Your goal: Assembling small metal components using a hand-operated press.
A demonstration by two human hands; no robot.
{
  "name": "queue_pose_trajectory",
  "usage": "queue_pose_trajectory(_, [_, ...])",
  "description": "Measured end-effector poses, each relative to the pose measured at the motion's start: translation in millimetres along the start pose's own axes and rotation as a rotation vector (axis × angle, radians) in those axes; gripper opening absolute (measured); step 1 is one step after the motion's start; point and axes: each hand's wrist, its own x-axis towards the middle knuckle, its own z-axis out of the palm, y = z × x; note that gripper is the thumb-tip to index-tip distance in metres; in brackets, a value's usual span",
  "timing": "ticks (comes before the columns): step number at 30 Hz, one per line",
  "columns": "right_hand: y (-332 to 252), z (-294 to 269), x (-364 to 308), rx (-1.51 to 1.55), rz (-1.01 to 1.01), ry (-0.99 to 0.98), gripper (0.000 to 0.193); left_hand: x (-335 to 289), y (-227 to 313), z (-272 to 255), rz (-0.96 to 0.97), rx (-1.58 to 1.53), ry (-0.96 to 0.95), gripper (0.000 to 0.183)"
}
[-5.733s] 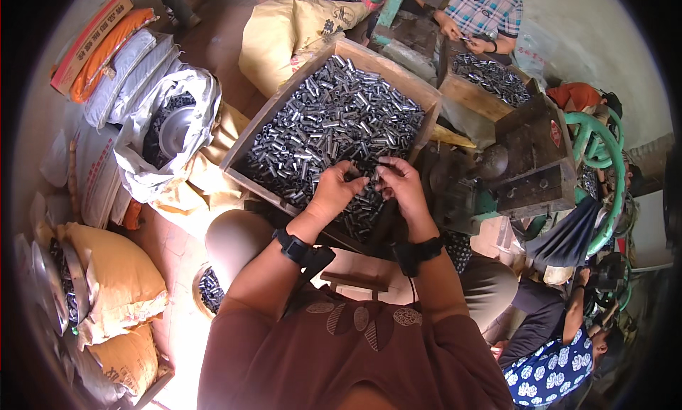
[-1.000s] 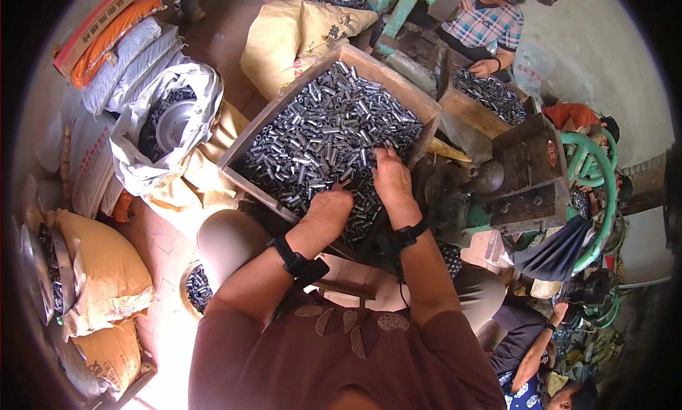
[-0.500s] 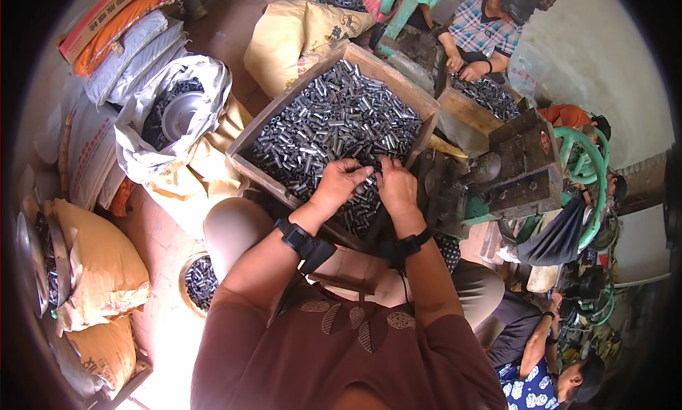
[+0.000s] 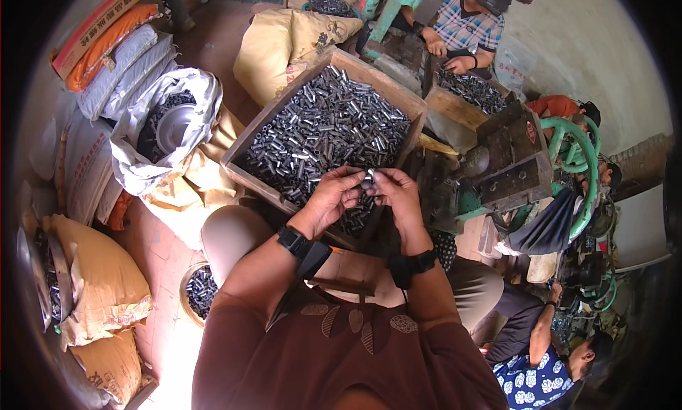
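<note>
A wooden box [image 4: 254, 131] in front of me is filled with short, shiny metal tubes [image 4: 323, 115]. Over its near part my two hands meet. Between the fingertips of my left hand [image 4: 332, 195] and my right hand [image 4: 395, 194] is a small metal tube [image 4: 369, 175], pinched from both sides. Its far end catches the light; the fingers cover the rest. Both hands are closed on it, just above the loose tubes. Each wrist carries a black strapped device.
Right of the box stands a dark machine with a green handwheel [image 4: 584, 175]. A white sack [image 4: 128, 161] holding tubes and a metal bowl [image 4: 174, 128] stands left, near stacked sacks. A round basket [image 4: 186, 307] of tubes sits on the floor. Co-workers sit at far right and lower right.
My hands have lifted slightly from the tubes and come together, and the small tube now shows between the fingertips. The whole view has shifted a little.
</note>
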Motion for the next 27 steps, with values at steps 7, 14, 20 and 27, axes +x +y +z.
queue_pose_trajectory(7, [-8, 2, -17, -0.137, -0.135, -0.242, 0.029, -7, 5, 7, 0.03, 0.004, -0.024, 0.009])
queue_pose_trajectory(14, [-4, -7, -18, -0.147, -0.126, -0.12, 0.021, -11, 7, 15, 0.054, 0.1, 0.017, 0.01])
queue_pose_trajectory(20, [-4, -7, -16, 0.016, -0.128, 0.092, 0.018, -8, 1, 10, 0.119, 0.151, -0.033, 0.011])
queue_pose_trajectory(27, [-1, -5, -15, 0.119, -0.127, 0.093, 0.017, -8, -2, 11, 0.183, 0.232, -0.046, 0.009])
